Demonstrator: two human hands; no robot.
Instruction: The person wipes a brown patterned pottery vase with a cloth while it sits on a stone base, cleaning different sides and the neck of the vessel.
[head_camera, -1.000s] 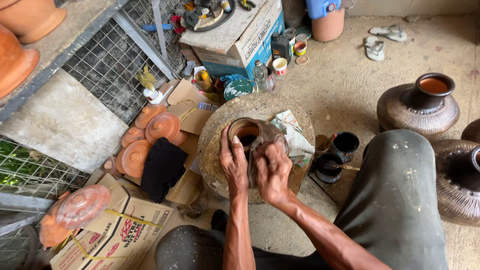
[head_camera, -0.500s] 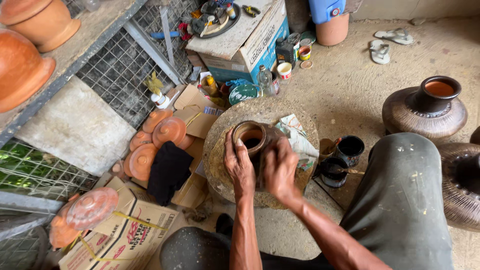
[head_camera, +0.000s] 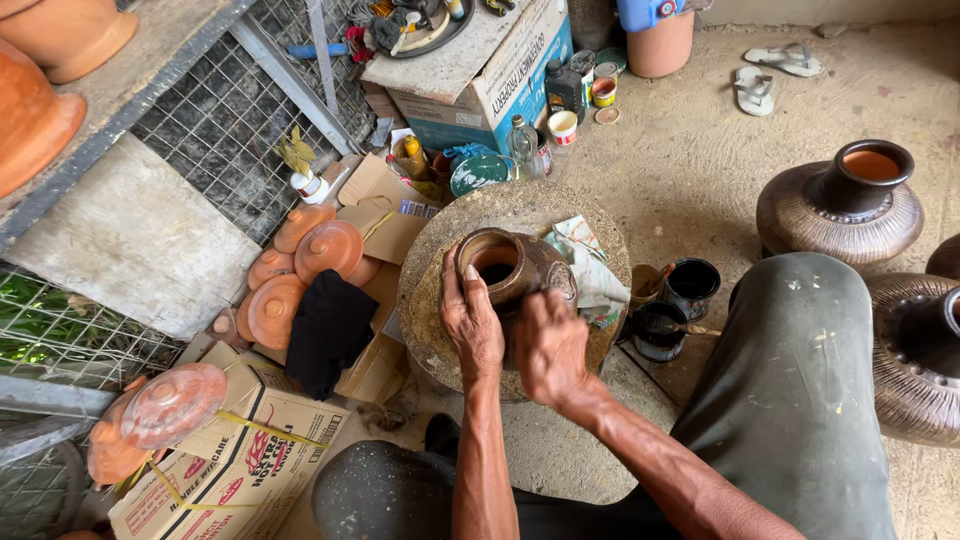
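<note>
A small brown clay pot (head_camera: 505, 262) with an open mouth lies tilted on a round stone slab (head_camera: 520, 210). My left hand (head_camera: 470, 325) grips the pot's near left side, thumb up by the rim. Against the pot's right side presses my right hand (head_camera: 548, 345), fingers curled; whether it holds a tool I cannot tell. A crumpled cloth (head_camera: 590, 268) lies on the slab just right of the pot.
Two small black paint tins (head_camera: 675, 305) stand right of the slab. Large dark ribbed pots (head_camera: 845, 205) sit at right. Terracotta lids (head_camera: 310, 255), a black cloth (head_camera: 328, 328) and cardboard boxes (head_camera: 235, 455) lie at left, by a wire mesh panel (head_camera: 215, 125). My knee (head_camera: 790, 380) is at lower right.
Both hands stay on the pot; the right hand has shifted slightly along its side. The view has drifted a little.
</note>
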